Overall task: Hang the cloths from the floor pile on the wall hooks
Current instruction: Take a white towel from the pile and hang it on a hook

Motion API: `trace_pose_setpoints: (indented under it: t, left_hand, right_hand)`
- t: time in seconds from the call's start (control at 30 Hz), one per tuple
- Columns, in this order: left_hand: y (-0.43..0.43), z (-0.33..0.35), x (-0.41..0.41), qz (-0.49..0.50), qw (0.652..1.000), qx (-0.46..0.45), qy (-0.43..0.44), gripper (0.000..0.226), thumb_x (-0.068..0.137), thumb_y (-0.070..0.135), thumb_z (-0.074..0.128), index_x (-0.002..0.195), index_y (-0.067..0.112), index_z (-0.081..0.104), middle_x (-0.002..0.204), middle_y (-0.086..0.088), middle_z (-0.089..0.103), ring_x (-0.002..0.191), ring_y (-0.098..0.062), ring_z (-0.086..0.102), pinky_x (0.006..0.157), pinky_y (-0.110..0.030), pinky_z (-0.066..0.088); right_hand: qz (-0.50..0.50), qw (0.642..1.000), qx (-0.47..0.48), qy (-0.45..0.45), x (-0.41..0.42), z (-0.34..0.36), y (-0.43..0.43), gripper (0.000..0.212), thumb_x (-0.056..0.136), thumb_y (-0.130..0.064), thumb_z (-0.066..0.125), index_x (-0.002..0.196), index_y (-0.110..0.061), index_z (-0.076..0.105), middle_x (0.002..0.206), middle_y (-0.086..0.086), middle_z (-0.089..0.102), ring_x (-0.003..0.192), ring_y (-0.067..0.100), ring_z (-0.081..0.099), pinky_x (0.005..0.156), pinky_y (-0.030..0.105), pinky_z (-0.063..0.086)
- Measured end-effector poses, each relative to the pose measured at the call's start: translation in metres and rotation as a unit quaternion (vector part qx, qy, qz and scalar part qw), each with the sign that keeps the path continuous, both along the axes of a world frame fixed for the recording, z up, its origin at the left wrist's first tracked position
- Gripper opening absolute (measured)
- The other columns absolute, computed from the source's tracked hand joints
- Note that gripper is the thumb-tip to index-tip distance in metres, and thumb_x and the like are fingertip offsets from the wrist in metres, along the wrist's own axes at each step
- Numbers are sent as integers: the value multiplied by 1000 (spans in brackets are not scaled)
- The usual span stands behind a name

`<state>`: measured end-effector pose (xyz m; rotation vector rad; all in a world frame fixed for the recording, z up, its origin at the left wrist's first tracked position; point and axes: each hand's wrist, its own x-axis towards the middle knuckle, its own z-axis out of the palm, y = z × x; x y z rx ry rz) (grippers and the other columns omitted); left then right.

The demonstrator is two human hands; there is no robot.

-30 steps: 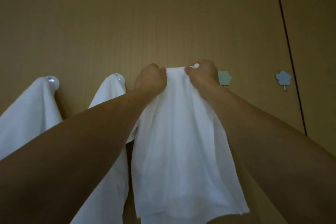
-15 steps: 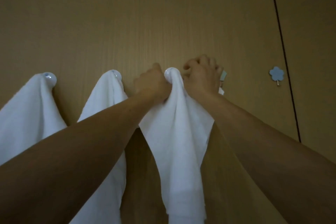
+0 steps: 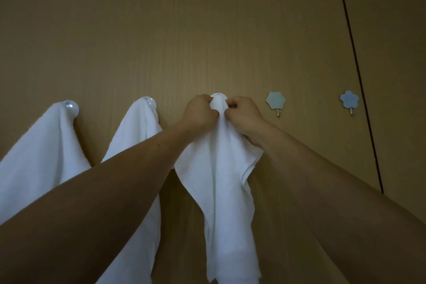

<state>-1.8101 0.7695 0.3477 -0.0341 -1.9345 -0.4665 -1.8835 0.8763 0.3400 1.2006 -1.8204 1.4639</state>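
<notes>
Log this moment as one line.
step: third cloth onto white hook | left hand: pinches cloth | right hand: pinches cloth | bare: teal hook, blue hook

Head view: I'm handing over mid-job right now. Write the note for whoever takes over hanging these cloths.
Hands: left hand and right hand both pinch the top of the third cloth, bunched over the third hook; not released.
Done: first cloth hangs from the first hook, second cloth from the second hook.
Free: green hook and blue flower hook on the right, both bare.
Left: let go once the third cloth holds, then fetch more from the floor pile, which is out of view.
</notes>
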Motion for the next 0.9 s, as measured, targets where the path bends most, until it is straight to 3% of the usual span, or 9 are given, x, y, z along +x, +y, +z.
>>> trace_pose_setpoints:
  t: [0.1,0.17,0.27,0.4,0.47,0.6,0.73,0.8,0.9]
  left_hand:
    - [2,-4,1,-97,984,149,11,14,85,9,51,79,11,64,71,3,59,64,-10,56,54,-22,45]
    - [1,-10,1,-123,977,173,10,17,87,9,49,80,15,63,74,3,62,67,-9,58,59,-25,49]
    - [5,-26,-1,-77,991,109,10,28,89,7,43,111,11,60,90,0,61,74,-7,56,59,-16,46]
    - [10,-55,-3,-37,995,73,65,22,96,14,43,114,7,55,100,-5,60,79,-7,54,59,-9,39]
    - [9,-69,-2,-25,994,87,60,24,98,22,44,117,9,52,104,-2,59,87,-10,54,65,-15,38]
    - [15,-88,3,-30,993,101,59,23,97,25,47,116,12,48,96,8,52,86,-8,52,58,-9,40]
    - [18,-104,13,-55,990,132,20,39,95,25,53,129,9,43,111,3,53,95,-12,53,61,-10,38]
    - [21,-116,21,-64,986,154,-12,49,93,24,58,133,7,38,119,1,51,103,-15,53,71,-12,44]
    - [23,-132,37,-59,984,160,-59,63,88,26,64,139,5,33,136,-9,48,122,-25,50,95,-31,45]
  right_hand:
    - [85,990,-26,-106,-2,-2,-1,27,82,-7,49,102,-16,66,98,9,70,92,25,67,85,42,55]
    - [112,986,-35,-122,-5,-6,-3,29,83,-6,48,103,-14,67,96,9,71,91,26,68,81,39,56]
    - [27,999,-25,-11,-7,-19,-8,21,89,-9,46,103,-13,60,90,-2,62,77,12,58,63,24,46]
    - [-39,996,-53,67,-10,-48,-12,9,95,-17,45,100,-15,51,83,-8,53,69,3,49,55,15,33]
    - [-36,996,-58,49,-13,-64,-12,15,95,-23,49,103,-12,53,88,-5,57,75,9,55,59,18,39]
    - [-23,999,-41,0,-16,-89,-7,31,91,-40,59,109,-16,56,96,-5,62,83,11,61,61,20,42]
    - [18,998,-20,-64,-5,-109,9,43,88,-45,60,116,-13,56,104,0,65,90,15,65,65,26,50]
    - [17,995,-9,-93,5,-122,19,47,90,-46,55,121,-11,53,110,3,64,95,19,64,74,33,54]
    - [9,989,-6,-145,27,-140,36,56,92,-53,47,132,-14,45,120,0,60,103,17,60,90,39,51]
